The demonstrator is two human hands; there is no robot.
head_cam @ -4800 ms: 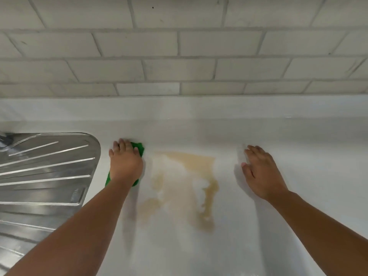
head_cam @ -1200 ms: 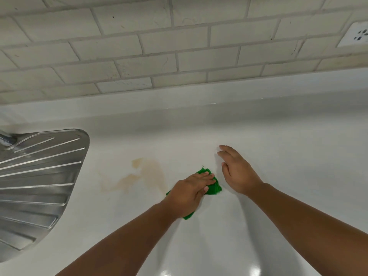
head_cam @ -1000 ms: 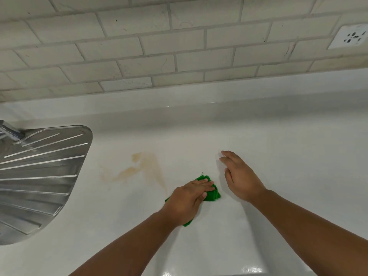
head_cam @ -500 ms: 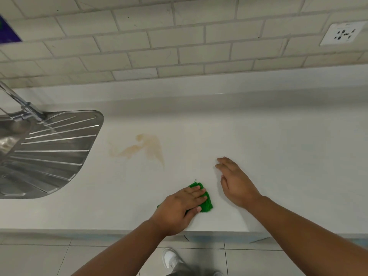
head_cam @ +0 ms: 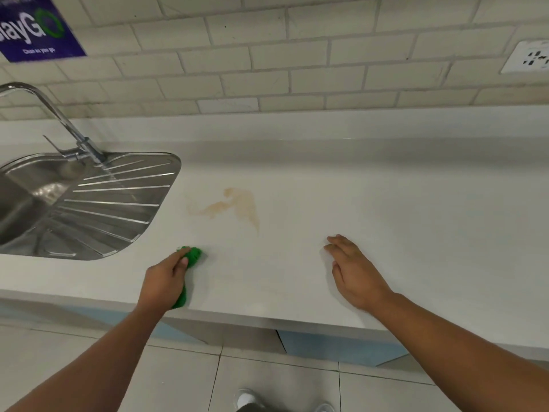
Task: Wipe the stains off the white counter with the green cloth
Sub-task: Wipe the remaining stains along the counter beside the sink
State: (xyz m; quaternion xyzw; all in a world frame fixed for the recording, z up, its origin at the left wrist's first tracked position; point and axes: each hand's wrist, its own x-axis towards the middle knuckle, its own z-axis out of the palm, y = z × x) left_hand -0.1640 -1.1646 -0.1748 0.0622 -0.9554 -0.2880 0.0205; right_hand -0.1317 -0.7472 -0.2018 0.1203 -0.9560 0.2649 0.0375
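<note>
Stains [head_cam: 234, 205] of pale brown lie on the white surface [head_cam: 416, 218], just right of the steel sink [head_cam: 26, 200] and its ribbed drainboard [head_cam: 118, 200]. The green cloth [head_cam: 194, 255] sits bunched on the surface, nearer than the stains and a little to their left, apart from them and close to the near edge. The left hand [head_cam: 166, 278] covers most of it, fingers bent over the bunch and gripping it against the surface; green shows past the fingertips and beside the wrist. The right hand [head_cam: 353, 272] rests palm down on the bare surface to the right, fingers straight and together, holding nothing, well apart from the cloth. A faucet [head_cam: 59, 120] rises at the far side of the sink. On the tiled wall [head_cam: 297, 55] are a blue poster [head_cam: 32, 28] at far left and a white socket [head_cam: 528, 56] at far right.
</note>
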